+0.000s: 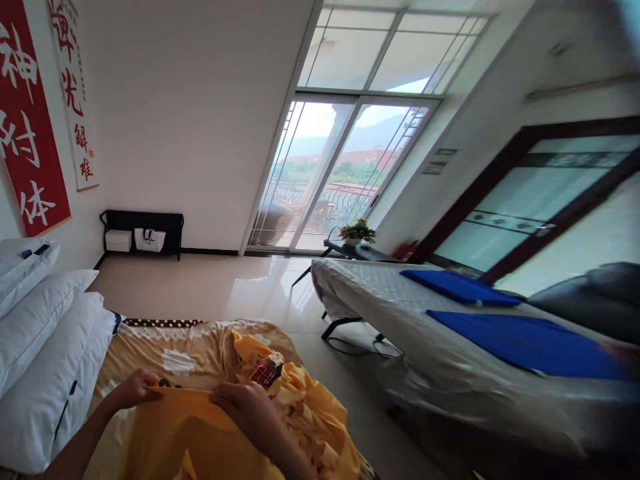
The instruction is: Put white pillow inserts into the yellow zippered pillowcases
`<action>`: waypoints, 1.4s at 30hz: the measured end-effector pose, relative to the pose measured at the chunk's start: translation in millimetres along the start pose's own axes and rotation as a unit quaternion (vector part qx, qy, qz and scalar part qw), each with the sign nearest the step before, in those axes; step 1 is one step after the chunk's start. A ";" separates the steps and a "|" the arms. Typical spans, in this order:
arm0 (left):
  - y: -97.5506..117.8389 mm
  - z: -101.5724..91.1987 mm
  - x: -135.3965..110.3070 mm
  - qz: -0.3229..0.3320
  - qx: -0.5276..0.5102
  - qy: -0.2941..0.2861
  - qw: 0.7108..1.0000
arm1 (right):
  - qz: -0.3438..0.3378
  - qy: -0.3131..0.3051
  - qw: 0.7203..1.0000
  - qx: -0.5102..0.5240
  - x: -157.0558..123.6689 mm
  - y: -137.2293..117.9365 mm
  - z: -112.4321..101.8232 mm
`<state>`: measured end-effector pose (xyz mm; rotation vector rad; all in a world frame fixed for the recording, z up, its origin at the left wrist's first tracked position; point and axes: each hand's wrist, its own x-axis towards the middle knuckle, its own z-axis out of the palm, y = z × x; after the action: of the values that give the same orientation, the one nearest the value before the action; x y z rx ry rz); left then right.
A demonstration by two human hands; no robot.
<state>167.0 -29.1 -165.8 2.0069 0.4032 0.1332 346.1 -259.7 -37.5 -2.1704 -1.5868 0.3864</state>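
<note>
Between my two hands a yellow cloth (175,427) hangs from its top edge, stretched fairly straight. My left hand (134,390) pinches the edge near its left corner. Further right along the same edge, my right hand (240,403) grips the cloth with fingers closed. Under it lies a tan bed sheet (200,333) with white patches and a dark polka-dot border. Heaped right of my right hand is a crumpled yellow patterned cloth (313,407), with a red plaid piece (267,369) showing in it. How the yellow cloth's lower part lies is cut off by the frame.
White pillows (55,373) are stacked at the left. To the right stands a second bed with a plastic-wrapped mattress (360,280) and blue cloths (505,340) on it. A potted plant (357,231) sits by the glass door, and a low black rack (145,223) stands against the wall.
</note>
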 end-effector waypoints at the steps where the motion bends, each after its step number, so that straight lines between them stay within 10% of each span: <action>1: -4.2 -4.9 -0.8 -0.011 -0.004 0.036 0.999 | 0.012 -0.013 1.000 -0.009 -1.4 4.9 -1.1; 7: 33.2 -46.3 -19.9 0.005 0.067 0.190 0.979 | 0.088 -0.051 0.994 -0.044 -0.4 47.5 3.0; 12: 67.9 -74.7 -40.9 0.021 0.212 0.182 0.960 | 0.024 0.128 0.991 0.012 3.1 78.7 -11.0; 16: 34.7 -86.7 -35.4 0.004 0.308 0.261 0.915 | 0.023 0.281 0.959 0.023 0.7 84.4 -23.5; 22: -34.7 -94.3 -30.8 0.040 0.163 0.346 0.923 | -0.024 0.305 0.951 -0.052 -6.3 82.0 -41.7; 29: -4.8 -124.4 -59.5 0.097 0.254 0.480 0.834 | -0.023 0.358 0.926 -0.117 -27.2 94.2 -85.1; 35: 29.1 -147.6 -83.6 0.170 0.339 0.632 0.676 | 0.138 0.567 0.802 -0.132 -47.0 88.4 -89.3; 39: -0.4 -159.3 -94.1 0.133 0.401 0.565 0.709 | 0.064 0.367 0.917 -0.141 -32.2 114.4 -63.3; 42: -18.8 -162.5 -103.5 0.116 0.441 0.454 0.765 | 0.019 0.295 0.939 -0.175 -28.8 140.9 -59.1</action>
<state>22.4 81.4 -99.9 2.8116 0.9499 1.3294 481.7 -333.7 -55.4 -2.2654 -1.3316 -0.5399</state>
